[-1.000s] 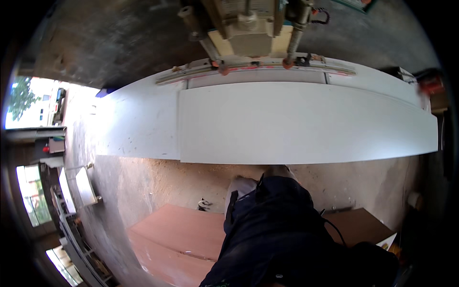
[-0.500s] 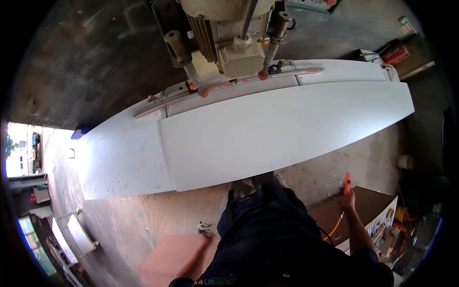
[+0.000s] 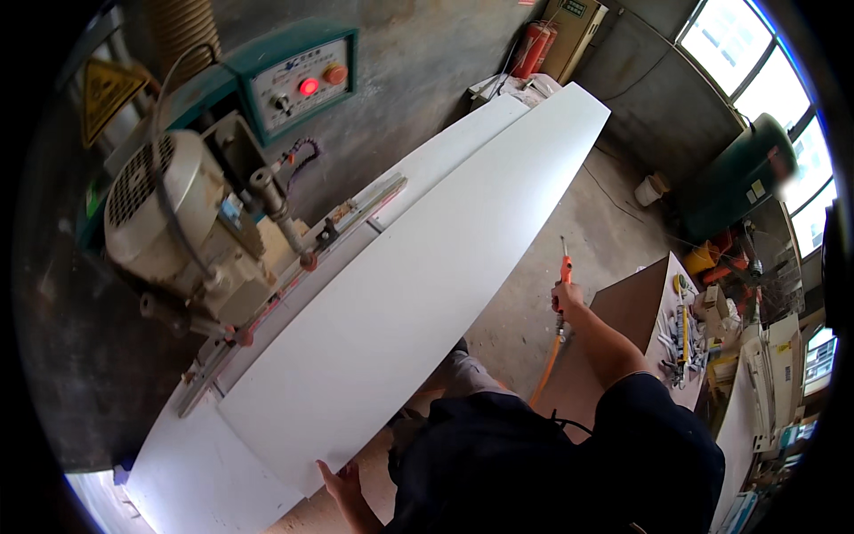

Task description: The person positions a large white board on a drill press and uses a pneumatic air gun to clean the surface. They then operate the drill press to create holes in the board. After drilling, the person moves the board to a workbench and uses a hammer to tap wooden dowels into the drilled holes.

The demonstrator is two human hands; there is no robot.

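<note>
A long white panel [image 3: 418,267] lies on top of another white panel [image 3: 191,472] across the machine table. My left hand [image 3: 342,487] is at the near left corner of the upper panel, thumb over its top face and fingers at the edge, partly hidden. In my right hand [image 3: 567,298] is an orange air blow gun [image 3: 567,269], its thin nozzle directed away from me over the floor. An orange hose [image 3: 544,374] hangs from the gun's lower end. The blow gun is apart from the panels.
A motor [image 3: 160,205] and metal guide rail [image 3: 382,196] stand along the panels' far side, below a control box [image 3: 298,84] with a lit red button. To the right are a brown-topped workbench [image 3: 623,298] with tools, a green tank [image 3: 738,173] and a bucket [image 3: 651,190].
The view has turned to the right. My left hand has moved from above the pinkish board to the white panel's edge. My right hand still holds the blow gun.
</note>
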